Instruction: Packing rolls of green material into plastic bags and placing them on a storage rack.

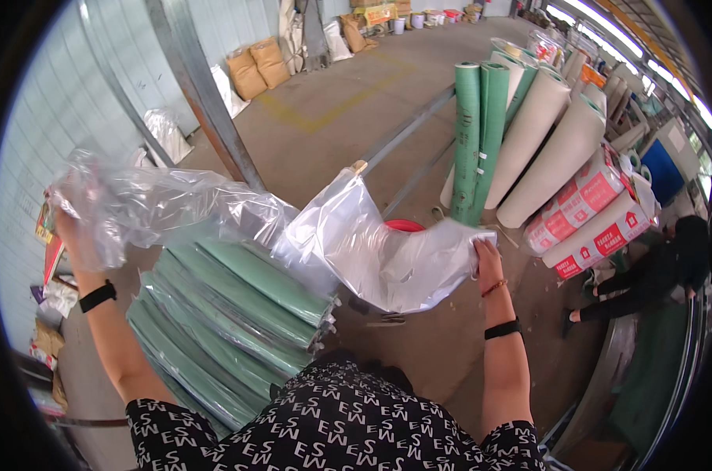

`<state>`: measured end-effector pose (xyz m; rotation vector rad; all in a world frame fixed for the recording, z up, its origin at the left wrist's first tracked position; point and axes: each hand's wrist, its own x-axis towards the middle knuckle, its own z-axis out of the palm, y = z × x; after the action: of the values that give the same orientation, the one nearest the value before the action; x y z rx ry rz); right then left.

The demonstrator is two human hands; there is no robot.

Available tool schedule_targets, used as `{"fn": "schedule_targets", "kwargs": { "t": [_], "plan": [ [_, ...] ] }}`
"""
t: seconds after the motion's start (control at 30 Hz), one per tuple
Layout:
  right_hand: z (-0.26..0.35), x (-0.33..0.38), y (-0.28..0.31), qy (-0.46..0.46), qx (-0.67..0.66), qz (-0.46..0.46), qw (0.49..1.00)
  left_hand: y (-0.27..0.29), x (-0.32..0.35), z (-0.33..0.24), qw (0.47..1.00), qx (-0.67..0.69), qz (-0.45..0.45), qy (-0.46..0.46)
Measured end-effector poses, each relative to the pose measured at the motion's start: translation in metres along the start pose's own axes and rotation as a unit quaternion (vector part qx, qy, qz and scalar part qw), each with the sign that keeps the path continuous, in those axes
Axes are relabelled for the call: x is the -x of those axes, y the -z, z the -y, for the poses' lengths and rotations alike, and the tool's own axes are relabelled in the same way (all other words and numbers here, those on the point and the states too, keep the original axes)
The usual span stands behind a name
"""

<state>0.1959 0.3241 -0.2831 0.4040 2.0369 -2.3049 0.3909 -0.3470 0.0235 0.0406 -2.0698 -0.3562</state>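
Note:
A long, crumpled clear plastic bag (pixel 372 251) stretches between my two outspread arms. My left hand (pixel 67 220), far out to the left, is closed on its bunched end, and the film partly covers the fingers. At the other end, my right hand (pixel 488 257) pinches the bag's edge. The middle of the bag sags, with one corner raised by a metal post. Below it on the left lie several green rolls (pixel 230 314) in clear wrapping, side by side. The near ends of these rolls pass behind my body.
Upright green rolls (pixel 467 141) and off-white rolls (pixel 540 165) lean against a metal rail (pixel 411 122) on the right. Beside them lie red-and-white packaged rolls (pixel 599 235). A person in dark clothes (pixel 654 267) bends at far right. Brown sacks (pixel 258 67) line the back wall.

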Motion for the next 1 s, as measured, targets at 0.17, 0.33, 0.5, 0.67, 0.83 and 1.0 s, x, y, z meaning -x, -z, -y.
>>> {"fn": "schedule_targets", "kwargs": {
  "t": [0.17,0.33,0.5,0.67,0.83,1.0],
  "plan": [
    [0.156,0.032,-0.091,0.047,-0.199,0.197,0.959,0.006,0.032,-0.035,0.812,0.502,-0.099,0.281],
    [0.257,-0.035,-0.203,0.086,-0.243,0.369,0.893,0.222,0.158,0.14,0.861,0.367,-0.198,0.29],
    [0.347,-0.162,-0.301,0.131,-0.258,0.299,0.909,0.187,0.226,-0.007,0.9,0.046,-0.311,0.302],
    [0.386,-0.225,-0.397,0.631,0.432,-0.015,0.644,0.472,0.481,0.022,0.829,-0.076,-0.332,0.444],
    [0.437,-0.251,-0.441,0.577,0.618,-0.082,0.527,0.502,0.572,-0.024,0.808,-0.159,-0.316,0.471],
    [0.454,-0.258,-0.357,0.387,-0.085,0.311,0.864,0.304,0.5,-0.04,0.622,0.2,-0.467,0.596]
  ]
}}
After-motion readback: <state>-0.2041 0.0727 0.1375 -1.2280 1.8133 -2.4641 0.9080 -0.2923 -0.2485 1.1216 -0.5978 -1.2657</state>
